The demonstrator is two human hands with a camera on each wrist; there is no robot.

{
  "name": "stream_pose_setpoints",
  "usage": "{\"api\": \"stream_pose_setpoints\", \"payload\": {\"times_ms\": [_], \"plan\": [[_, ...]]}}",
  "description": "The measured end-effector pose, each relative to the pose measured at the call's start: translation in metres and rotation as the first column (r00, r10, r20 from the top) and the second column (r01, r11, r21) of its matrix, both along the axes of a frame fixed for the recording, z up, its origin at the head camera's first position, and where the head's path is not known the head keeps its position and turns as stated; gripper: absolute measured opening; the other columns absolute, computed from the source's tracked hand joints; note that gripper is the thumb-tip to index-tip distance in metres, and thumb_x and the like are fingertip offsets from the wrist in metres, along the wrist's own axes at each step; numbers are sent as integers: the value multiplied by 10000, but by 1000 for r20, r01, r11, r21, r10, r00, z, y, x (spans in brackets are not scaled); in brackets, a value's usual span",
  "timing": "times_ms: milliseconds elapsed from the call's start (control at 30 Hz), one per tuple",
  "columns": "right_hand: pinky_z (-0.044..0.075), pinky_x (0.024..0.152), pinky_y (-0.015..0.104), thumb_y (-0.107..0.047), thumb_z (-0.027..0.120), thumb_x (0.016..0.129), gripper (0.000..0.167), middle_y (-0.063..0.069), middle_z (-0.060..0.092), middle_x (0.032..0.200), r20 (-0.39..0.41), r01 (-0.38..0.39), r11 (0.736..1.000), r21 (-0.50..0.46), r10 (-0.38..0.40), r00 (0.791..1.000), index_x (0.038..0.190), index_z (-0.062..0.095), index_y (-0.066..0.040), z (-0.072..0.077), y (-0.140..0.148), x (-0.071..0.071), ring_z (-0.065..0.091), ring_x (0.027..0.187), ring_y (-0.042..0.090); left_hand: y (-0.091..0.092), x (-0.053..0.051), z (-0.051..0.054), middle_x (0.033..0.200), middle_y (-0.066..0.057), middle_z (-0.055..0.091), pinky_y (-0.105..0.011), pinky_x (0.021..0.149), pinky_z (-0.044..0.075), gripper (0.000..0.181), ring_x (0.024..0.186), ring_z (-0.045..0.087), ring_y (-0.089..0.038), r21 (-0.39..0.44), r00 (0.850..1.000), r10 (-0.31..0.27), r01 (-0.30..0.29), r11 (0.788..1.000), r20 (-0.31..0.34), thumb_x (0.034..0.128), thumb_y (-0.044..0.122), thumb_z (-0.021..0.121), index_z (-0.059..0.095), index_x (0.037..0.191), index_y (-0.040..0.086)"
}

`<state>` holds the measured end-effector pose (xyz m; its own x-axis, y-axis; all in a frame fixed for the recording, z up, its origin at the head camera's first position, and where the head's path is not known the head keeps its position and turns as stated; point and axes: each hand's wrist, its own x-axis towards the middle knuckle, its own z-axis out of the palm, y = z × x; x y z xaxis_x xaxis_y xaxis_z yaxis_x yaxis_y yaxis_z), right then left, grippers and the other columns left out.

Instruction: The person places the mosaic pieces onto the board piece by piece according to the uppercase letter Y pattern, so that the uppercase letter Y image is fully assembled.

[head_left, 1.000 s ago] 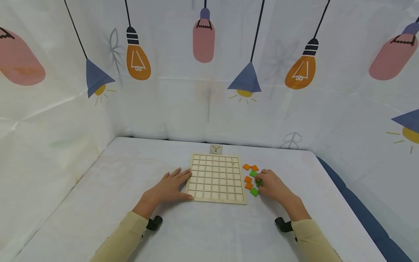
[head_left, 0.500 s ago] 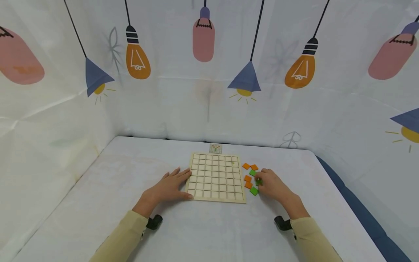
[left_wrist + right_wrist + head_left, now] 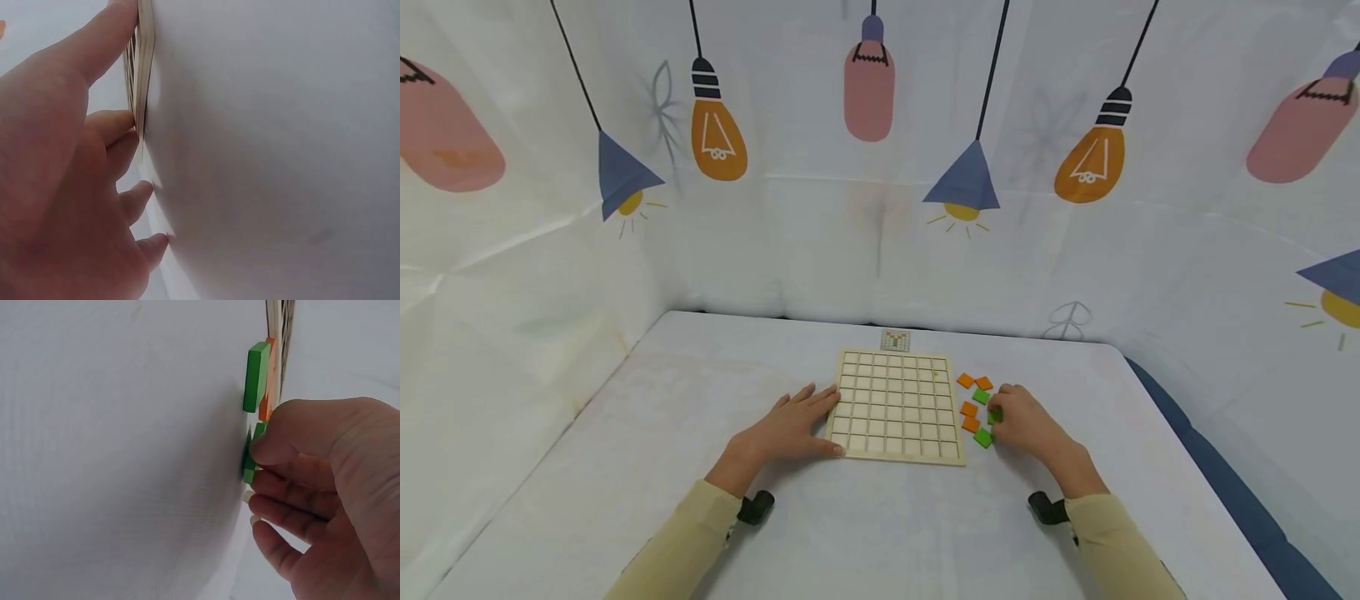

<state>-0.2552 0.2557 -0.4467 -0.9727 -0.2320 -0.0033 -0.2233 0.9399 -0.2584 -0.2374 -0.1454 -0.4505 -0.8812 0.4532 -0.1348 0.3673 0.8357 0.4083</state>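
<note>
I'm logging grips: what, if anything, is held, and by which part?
The right hand pinches a green tile by its edges; thumb and fingers partly hide the contact. The left hand only touches the edge of the grid board.

Bench: was pale and evenly lit in the head view, with soft shadows beside both sleeves.
Left wall sheet: showed a warm sheen along its creases.
Pink bulb prints: looked stretched at the outer edges.
Small card: was too small and soft to read.
Left grip: was dim; a broad, blurred shadow lay beside it.
Right grip: was better lit, over a grey shadow.
Green tile: was clear-edged.
</note>
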Motion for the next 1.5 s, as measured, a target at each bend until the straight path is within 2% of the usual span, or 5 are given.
{"api": "stream_pose_setpoints", "payload": {"times_ms": [400,1000,1233,1367,1500], "plan": [[517,774,365,-42,690,777,208,37,641,900,-82,-67,997,-37,64,995,981,727,-30,6,-5,3,538,861,192,1,-1,0,1662,44,233,-649,1211,138,966,1551,144,-359,4,1000,3,-3,1000,-1,816,649,696,297,1579,211],[535,896,412,-60,701,778,205,43,683,989,-145,-155,988,-4,153,977,980,733,-62,11,-29,2,581,955,211,1,-2,-2,1663,45,224,-598,1231,163,976,1554,150,-331,8,1000,4,-4,1000,4,799,650,714,314,1572,207],[507,822,348,-45,670,777,240,23,676,979,-155,-190,981,-28,184,971,1008,734,-57,12,-39,2,544,924,170,2,-2,-1,1662,45,230,-540,1235,221,972,1556,168,-292,23,1000,12,-13,1000,21,803,619,731,314,1572,195],[512,846,362,-39,666,777,242,42,692,1026,-166,-207,977,-43,197,966,1010,731,-54,14,-44,3,553,944,178,2,-2,-1,1664,47,222,-523,1238,225,974,1557,164,-285,25,999,17,-18,1000,35,804,618,731,307,1574,199],[501,833,347,-35,656,790,210,13,676,970,-185,-233,972,-41,222,957,983,734,-66,14,-49,3,538,896,169,2,-1,0,1667,43,214,-519,1243,216,970,1559,156,-284,31,999,24,-25,999,49,808,604,735,305,1575,196]]}}
